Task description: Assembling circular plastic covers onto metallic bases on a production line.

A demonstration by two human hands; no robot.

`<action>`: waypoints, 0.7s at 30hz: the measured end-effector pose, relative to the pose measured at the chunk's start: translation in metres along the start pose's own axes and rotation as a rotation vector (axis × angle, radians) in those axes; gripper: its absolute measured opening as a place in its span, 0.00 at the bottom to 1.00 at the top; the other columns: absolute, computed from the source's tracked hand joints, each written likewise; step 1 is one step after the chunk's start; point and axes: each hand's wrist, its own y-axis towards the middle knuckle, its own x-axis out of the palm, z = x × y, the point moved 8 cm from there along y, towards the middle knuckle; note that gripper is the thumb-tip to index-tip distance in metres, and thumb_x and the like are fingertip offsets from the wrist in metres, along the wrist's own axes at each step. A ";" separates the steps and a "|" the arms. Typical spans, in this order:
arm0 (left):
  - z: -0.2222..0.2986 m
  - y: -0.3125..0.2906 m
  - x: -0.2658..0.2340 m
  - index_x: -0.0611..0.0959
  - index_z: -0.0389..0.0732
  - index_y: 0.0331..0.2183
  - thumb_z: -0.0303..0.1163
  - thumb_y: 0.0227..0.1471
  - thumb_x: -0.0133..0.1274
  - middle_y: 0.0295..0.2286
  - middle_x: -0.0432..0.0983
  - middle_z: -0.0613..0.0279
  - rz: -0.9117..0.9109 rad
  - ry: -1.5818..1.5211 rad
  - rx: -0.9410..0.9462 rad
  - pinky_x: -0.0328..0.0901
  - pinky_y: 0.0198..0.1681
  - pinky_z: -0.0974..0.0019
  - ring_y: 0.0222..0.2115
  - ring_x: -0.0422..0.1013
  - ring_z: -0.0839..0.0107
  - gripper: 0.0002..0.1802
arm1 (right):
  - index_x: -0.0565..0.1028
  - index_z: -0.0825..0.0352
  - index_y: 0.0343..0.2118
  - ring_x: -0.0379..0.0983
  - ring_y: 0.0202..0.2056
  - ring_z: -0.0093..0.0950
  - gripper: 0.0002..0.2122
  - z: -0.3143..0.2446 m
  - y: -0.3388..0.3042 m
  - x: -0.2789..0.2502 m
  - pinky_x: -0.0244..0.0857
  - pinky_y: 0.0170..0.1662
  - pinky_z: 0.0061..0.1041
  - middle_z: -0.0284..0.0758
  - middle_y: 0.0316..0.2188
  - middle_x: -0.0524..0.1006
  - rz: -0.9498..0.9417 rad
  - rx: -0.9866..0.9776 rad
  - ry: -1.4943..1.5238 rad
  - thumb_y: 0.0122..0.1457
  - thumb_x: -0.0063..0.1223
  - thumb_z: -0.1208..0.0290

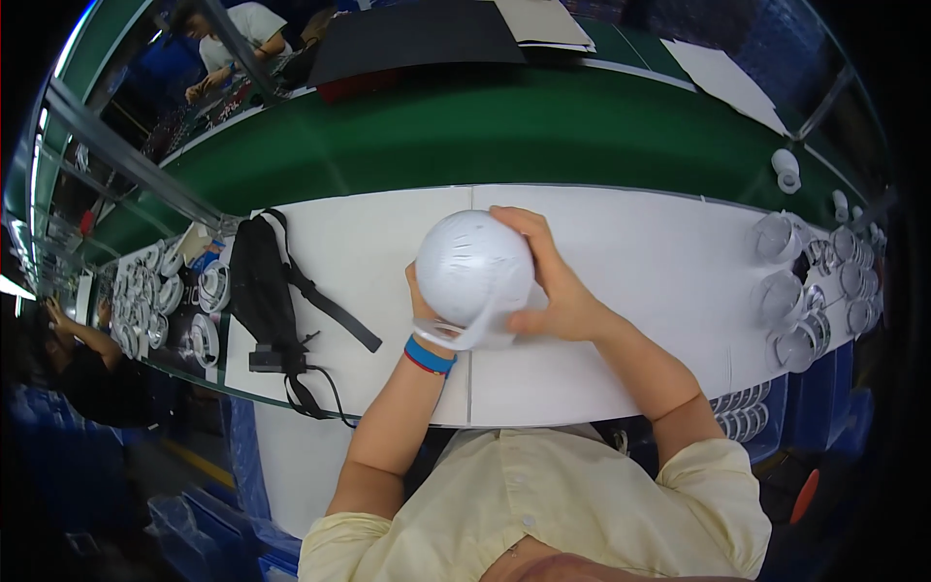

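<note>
I have both hands closed on the round white plastic dome over the white bench: right hand wrapping its side, left hand mostly hidden beneath, gripping its clear rim.

White worktable beside a green conveyor belt, metal frame rails at left.

A plain white dome-shaped shell is being shown against a white tabletop. A blue and red wristband is being worn, with a pale yellow shirt. A black strap bag and dark green belt are being seen.
</note>
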 end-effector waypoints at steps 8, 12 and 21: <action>0.007 0.001 0.026 0.72 0.45 0.50 0.45 0.55 0.55 0.40 0.72 0.58 0.050 0.676 0.166 0.71 0.36 0.64 0.35 0.70 0.66 0.25 | 0.47 0.60 0.68 0.45 0.66 0.43 0.50 -0.008 0.004 0.005 0.46 0.66 0.41 0.41 0.65 0.45 -0.130 0.018 0.024 0.46 0.69 0.55; 0.022 -0.013 0.007 0.70 0.43 0.55 0.53 0.48 0.61 0.48 0.71 0.54 0.199 0.593 0.265 0.71 0.48 0.55 0.45 0.71 0.59 0.38 | 0.50 0.61 0.67 0.47 0.66 0.42 0.48 -0.013 0.003 0.009 0.48 0.66 0.40 0.42 0.64 0.50 -0.174 0.060 0.089 0.46 0.69 0.56; 0.036 -0.022 0.020 0.64 0.38 0.61 0.58 0.35 0.67 0.56 0.65 0.51 -0.218 0.560 0.210 0.60 0.60 0.57 0.59 0.61 0.58 0.57 | 0.64 0.65 0.57 0.64 0.55 0.34 0.45 -0.022 -0.009 0.008 0.58 0.58 0.33 0.38 0.52 0.66 0.030 0.100 -0.023 0.32 0.77 0.62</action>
